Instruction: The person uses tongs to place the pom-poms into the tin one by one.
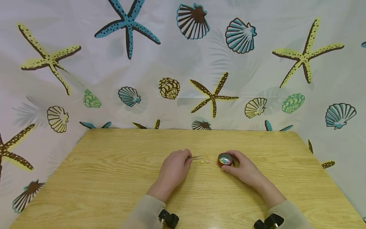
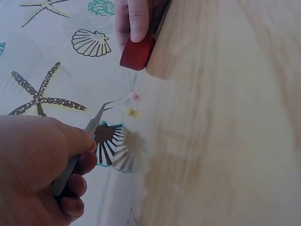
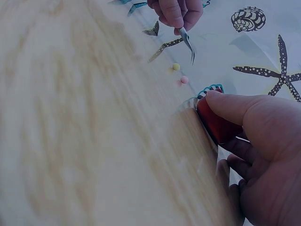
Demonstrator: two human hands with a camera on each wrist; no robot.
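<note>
My left hand (image 1: pixel 175 166) grips a pair of metal tweezers (image 1: pixel 195 157) between thumb and fingers. In the left wrist view, the bent tips of the tweezers (image 2: pixel 106 106) stand slightly apart, with nothing between them. A yellow bead (image 1: pixel 201 162) and a pink bead (image 1: pixel 207 162) lie side by side on the table just beyond those tips. To their right, my right hand (image 1: pixel 244 167) holds a small round red container (image 1: pixel 220 163) by its side, thumb and fingers around it. Its inside is shiny metal, with a few coloured bits showing in it.
The wooden table (image 1: pixel 114 178) runs back to a white cloth (image 1: pixel 160 111) printed with starfish and shells, which also hangs at both sides. Black cameras sit on the left sleeve (image 1: pixel 168 218) and the right sleeve (image 1: pixel 270 221).
</note>
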